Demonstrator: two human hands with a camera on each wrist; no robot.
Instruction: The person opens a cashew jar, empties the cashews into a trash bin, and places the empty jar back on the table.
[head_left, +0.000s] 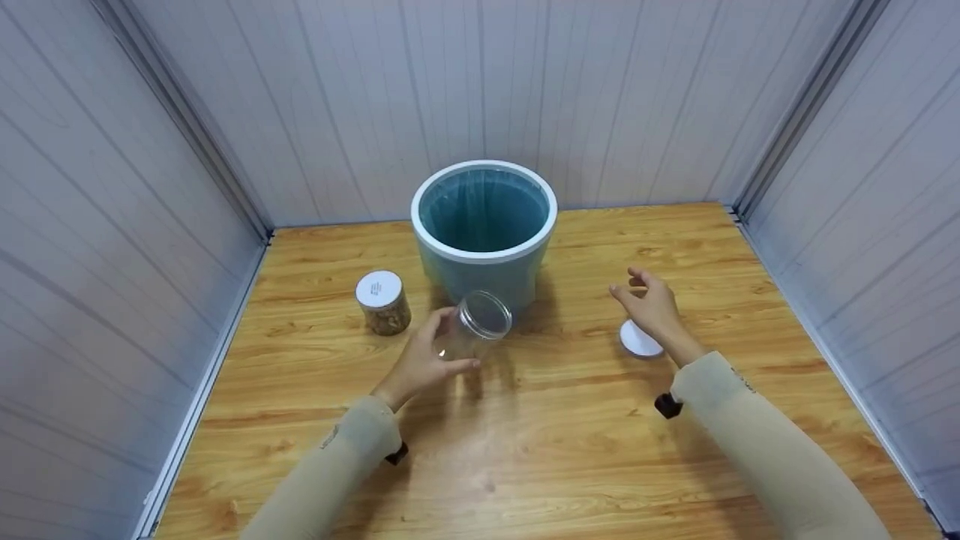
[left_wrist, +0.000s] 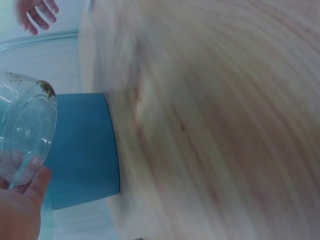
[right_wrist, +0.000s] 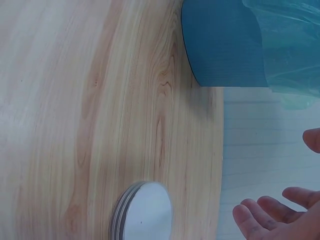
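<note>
My left hand (head_left: 421, 363) grips a clear lidless jar (head_left: 474, 330) by its side, just in front of the bin. The jar is tilted, its mouth toward the bin. Brown crumbs (left_wrist: 46, 89) cling near its base in the left wrist view. Off to the right, my right hand (head_left: 654, 307) hangs above the table with fingers loosely bent and nothing in them. Below it lies a round white lid (head_left: 637, 342), partly covered by the hand in the head view; the right wrist view shows its flat top (right_wrist: 149, 215) and ridged edge.
A blue-green bin (head_left: 484, 256) with a pale rim and a thin plastic liner stands at the back centre. Left of it is a jar (head_left: 387, 318) of brown contents under a white lid. Panel walls (head_left: 337, 112) close in the wooden table (head_left: 525, 465) at the back and sides.
</note>
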